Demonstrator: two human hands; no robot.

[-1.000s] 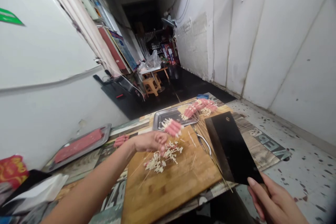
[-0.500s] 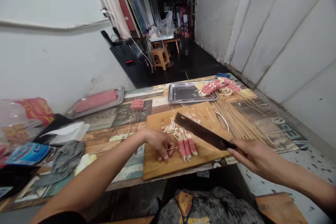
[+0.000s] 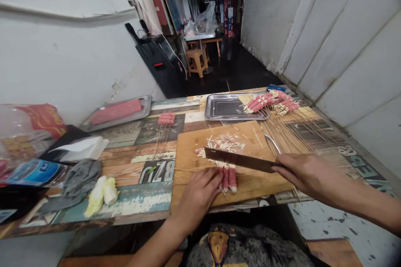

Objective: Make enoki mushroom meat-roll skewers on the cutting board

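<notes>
Desk (image 3: 147, 202): carries everything here, wood-patterned; a bare-centred metal tray (image 3: 221, 107) sits at its far side, with a pile of skewered meat rolls (image 3: 283, 102) at the tray's right.
Cutting board (image 3: 188, 154): lies at the near edge, beneath both hands.
Cleaver (image 3: 241, 161): slants across the far ends of the rolls on the board; whether its edge touches them I cannot tell.
Right hand (image 3: 297, 171): its grip is wrapped round the cleaver's handle.
Left hand (image 3: 197, 198): fingers rest on the left side of the rolls; how tightly the grip closes there is hidden.
Meat rolls (image 3: 232, 178): on the board by the left fingertips, pale strands at their ends; trimming those ends seems the step in hand, and the cut calls for steady rolls and fingers clear of the blade.
Trimmings (image 3: 227, 141): loose pale bits heaped beyond the cleaver.
</notes>
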